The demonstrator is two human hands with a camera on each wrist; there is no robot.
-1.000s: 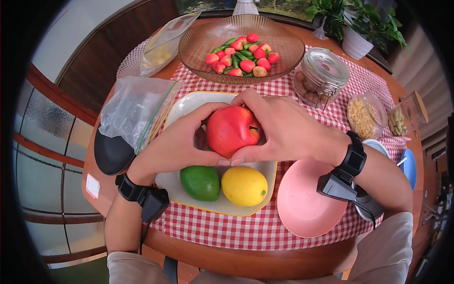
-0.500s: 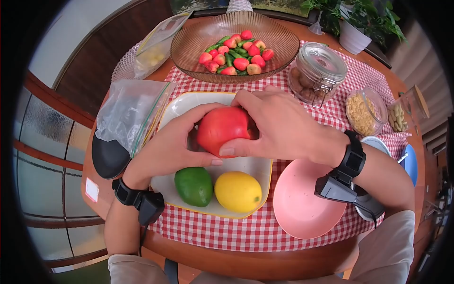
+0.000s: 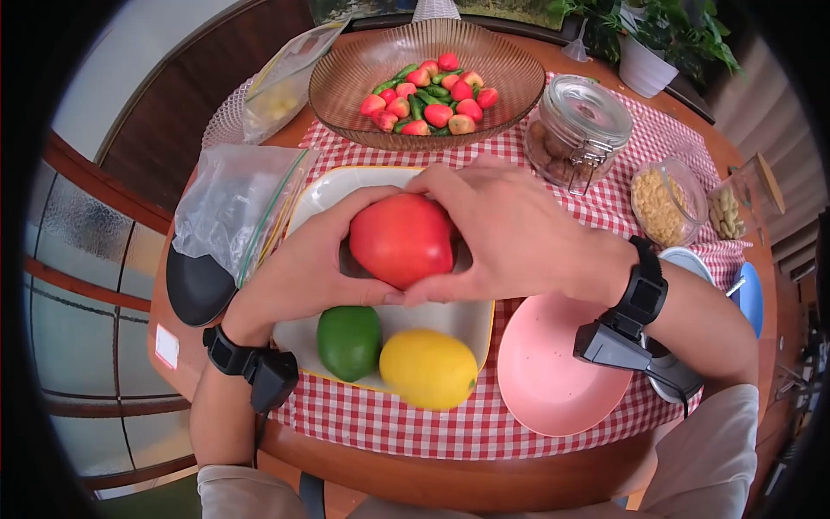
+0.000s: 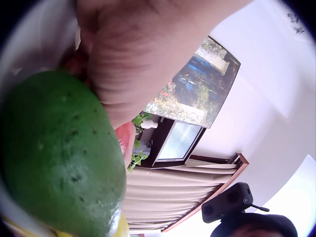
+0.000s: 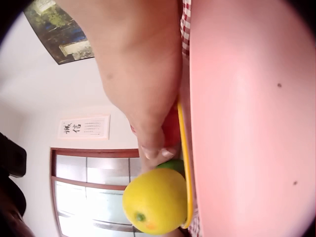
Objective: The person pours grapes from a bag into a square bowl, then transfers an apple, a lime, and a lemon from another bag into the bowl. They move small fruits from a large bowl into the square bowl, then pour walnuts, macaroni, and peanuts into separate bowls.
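Both hands hold a large red apple [image 3: 402,240] over the white yellow-rimmed tray [image 3: 304,208]. My left hand [image 3: 316,259] curls round its left side. On the other side my right hand [image 3: 506,229] grips it, and the thumbs nearly meet at its front. A green mango [image 3: 348,342] lies in the tray below the left hand; it fills much of the left wrist view. Beside it a yellow lemon [image 3: 429,368], slightly blurred, overlaps the tray's front rim. The right wrist view shows the lemon [image 5: 155,200] beside the yellow rim.
A pink plate [image 3: 566,368] stands right of the tray. Behind are a brown glass bowl [image 3: 510,86] of small red fruit and green peppers, and a clip-top jar [image 3: 579,134]. Plastic bag [image 3: 233,203] and black dish [image 3: 197,290] lie left; food jars [image 3: 666,208] stand right.
The apple has turned in the hands, so its stem hollow no longer shows, and has shifted slightly left. The lemon has moved toward the front, onto the tray's rim.
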